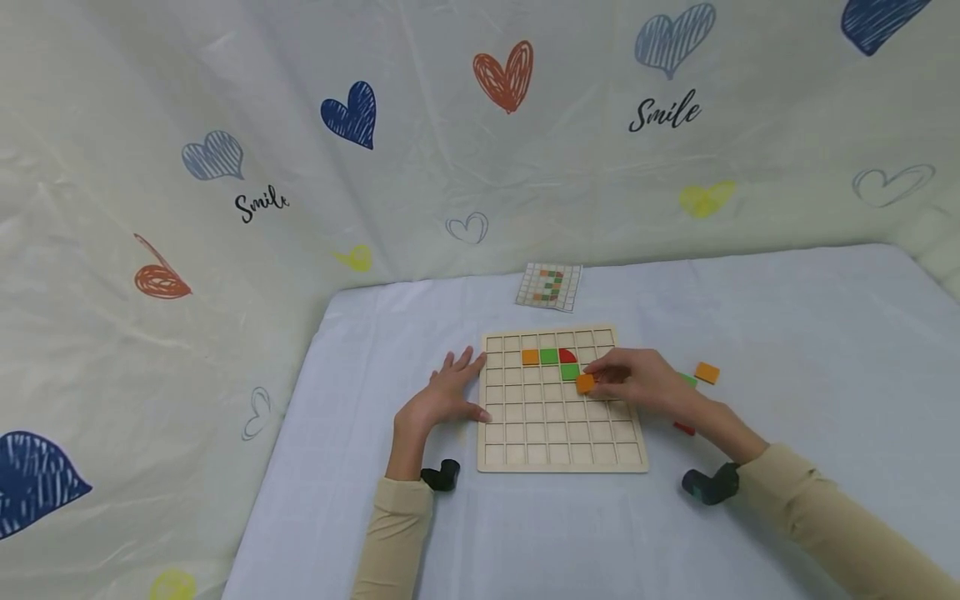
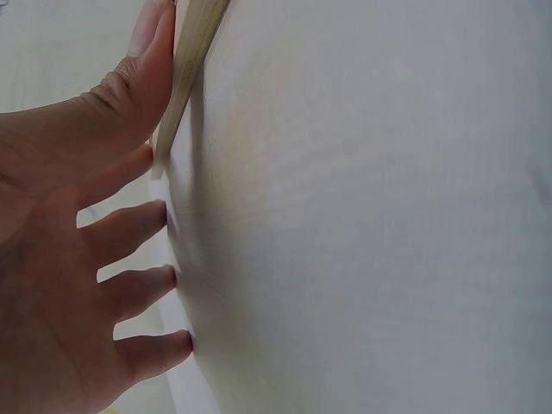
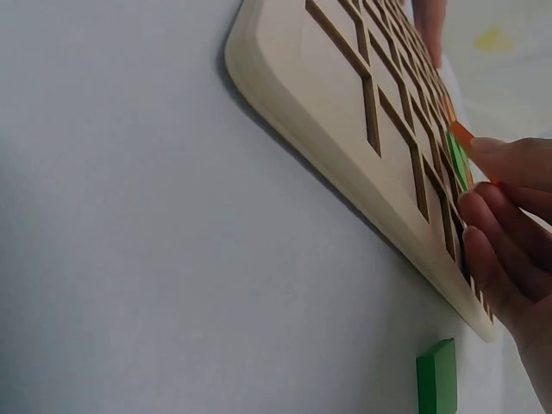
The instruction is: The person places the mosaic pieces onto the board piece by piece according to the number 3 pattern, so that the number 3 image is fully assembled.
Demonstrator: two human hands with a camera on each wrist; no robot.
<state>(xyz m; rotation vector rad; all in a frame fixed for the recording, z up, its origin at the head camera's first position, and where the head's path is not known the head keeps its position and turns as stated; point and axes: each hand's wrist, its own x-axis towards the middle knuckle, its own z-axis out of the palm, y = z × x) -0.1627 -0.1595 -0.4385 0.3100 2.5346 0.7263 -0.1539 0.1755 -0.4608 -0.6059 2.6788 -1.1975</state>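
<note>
Wooden and pale, the grid board [image 1: 517, 412] has the left hand [image 1: 448, 393] at its nine o'clock edge, fingers spread apart with thumb and forefinger touching it, while the right hand [image 1: 637, 379] reaches in from three o'clock, thumb and fingertips clamped on an orange tile [image 1: 585, 384] just toward two o'clock of the board's centre. Between eleven and one o'clock on it sit an orange square [image 1: 531, 357], a green square [image 1: 549, 357], a red quarter-circle [image 1: 567, 357] and a second green square [image 1: 570, 372]; a patterned card [image 1: 550, 287] lies beyond at twelve, and loose pieces [image 1: 707, 372] at three.
</note>
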